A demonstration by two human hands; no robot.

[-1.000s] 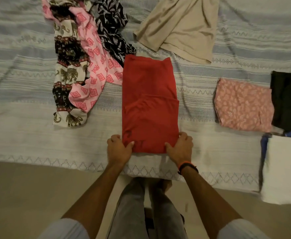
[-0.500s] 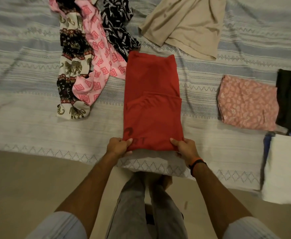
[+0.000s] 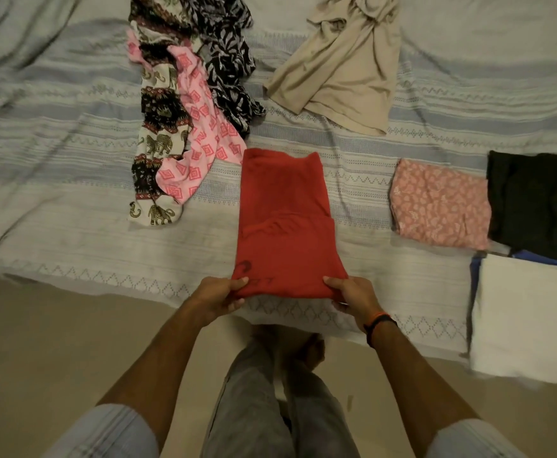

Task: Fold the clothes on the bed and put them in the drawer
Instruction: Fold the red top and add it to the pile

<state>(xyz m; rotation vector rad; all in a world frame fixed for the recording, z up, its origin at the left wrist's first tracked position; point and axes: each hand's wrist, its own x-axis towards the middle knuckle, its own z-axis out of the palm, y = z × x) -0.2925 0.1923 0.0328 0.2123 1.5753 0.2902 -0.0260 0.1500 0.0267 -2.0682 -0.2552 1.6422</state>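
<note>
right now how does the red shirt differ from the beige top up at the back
The red shirt lies flattened into a narrow folded panel, while the beige top lies crumpled and unfolded. The red shirt sits at the near edge of the bed, the beige top farther back. The left hand and right hand pinch the red shirt's near corners; nothing touches the beige top. Both are plain-coloured and rest on the striped bedspread.

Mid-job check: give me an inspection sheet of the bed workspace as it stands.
Surface: striped bedspread, wrinkled.
Job's things: red garment part-folded at the near edge; folded pink, black and white pieces at right.
Clutter: unfolded patterned clothes and beige top at the far side.
Grippers: left hand and right hand pinch the red garment's near corners.
Cables: nothing seen.
Surroundings: beige floor; drawer not in view.
</note>
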